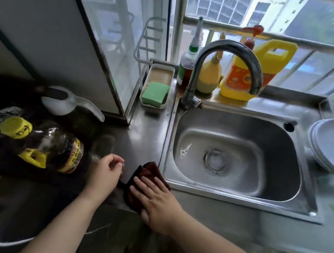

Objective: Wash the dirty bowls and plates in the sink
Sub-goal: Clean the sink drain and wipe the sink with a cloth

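Standing plates [332, 146] beside bare sink [236, 192].

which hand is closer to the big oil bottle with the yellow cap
Left. The left hand hovers loosely curled just beside the oil bottle, at its label end. The right hand lies farther off toward the sink, pressing flat on the dark red cloth.

Daylight pours in through the window [268, 24] at the upper right, slightly washed out. The steel sink [236, 192] shows soft glare. The left of the frame is dim and shadowed. Straight lines bow at the edges; the picture is mildly soft throughout.
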The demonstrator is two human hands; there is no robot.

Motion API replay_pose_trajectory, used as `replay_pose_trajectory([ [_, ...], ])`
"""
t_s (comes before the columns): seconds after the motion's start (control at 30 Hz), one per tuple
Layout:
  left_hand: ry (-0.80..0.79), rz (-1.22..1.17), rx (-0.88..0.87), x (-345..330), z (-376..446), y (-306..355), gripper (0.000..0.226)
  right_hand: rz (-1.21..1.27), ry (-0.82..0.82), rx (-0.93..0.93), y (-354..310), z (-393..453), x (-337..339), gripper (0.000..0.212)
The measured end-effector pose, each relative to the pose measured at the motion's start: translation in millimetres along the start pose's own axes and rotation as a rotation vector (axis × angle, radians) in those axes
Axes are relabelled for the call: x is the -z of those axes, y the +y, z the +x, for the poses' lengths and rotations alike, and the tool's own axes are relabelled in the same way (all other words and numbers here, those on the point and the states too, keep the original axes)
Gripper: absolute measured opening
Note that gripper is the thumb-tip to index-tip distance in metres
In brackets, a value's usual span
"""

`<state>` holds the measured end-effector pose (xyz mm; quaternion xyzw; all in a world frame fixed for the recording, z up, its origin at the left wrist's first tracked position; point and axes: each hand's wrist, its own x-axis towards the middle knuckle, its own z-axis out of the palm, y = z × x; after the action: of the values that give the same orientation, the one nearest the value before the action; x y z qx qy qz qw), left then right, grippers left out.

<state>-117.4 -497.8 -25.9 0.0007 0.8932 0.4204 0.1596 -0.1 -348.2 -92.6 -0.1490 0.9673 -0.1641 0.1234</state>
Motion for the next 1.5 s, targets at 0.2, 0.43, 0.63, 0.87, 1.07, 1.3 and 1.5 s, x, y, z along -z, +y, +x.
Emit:
replay_pose_trajectory([
  [0.2,-0.060,-0.017,-0.013,-54.3,-22.1,32.6,0.021,0.047,-0.015,-0.035,69.1,-110.1,7.0,0.073],
  [0.43,-0.112,0.025,-0.048,-133.3,-64.9,74.5,0.018,0.030,-0.053,-0.217,166.5,-261.6,28.3,0.069],
  [0.63,-0.188,-0.019,-0.026,-185.4,-95.9,95.4,0.019,0.097,0.203,-0.557,217.2,-366.0,31.1,0.064],
  [0.87,-0.172,-0.051,-0.038,-224.2,-115.8,119.6,0.023,0.227,0.535,-0.935,196.6,-332.3,6.2,0.064],
  [1.07,-0.170,-0.077,-0.040,-240.3,-120.1,135.5,0.024,-0.014,0.316,-0.751,221.4,-343.0,-2.3,0.068],
  [1.3,-0.174,-0.089,-0.007,-237.1,-113.7,133.2,0.022,0.096,0.176,-1.157,300.1,-410.7,36.9,0.056],
  [1.5,-0.266,-0.050,-0.064,-254.9,-101.9,150.7,0.022,0.277,0.287,-1.073,284.2,-355.6,49.1,0.062],
])
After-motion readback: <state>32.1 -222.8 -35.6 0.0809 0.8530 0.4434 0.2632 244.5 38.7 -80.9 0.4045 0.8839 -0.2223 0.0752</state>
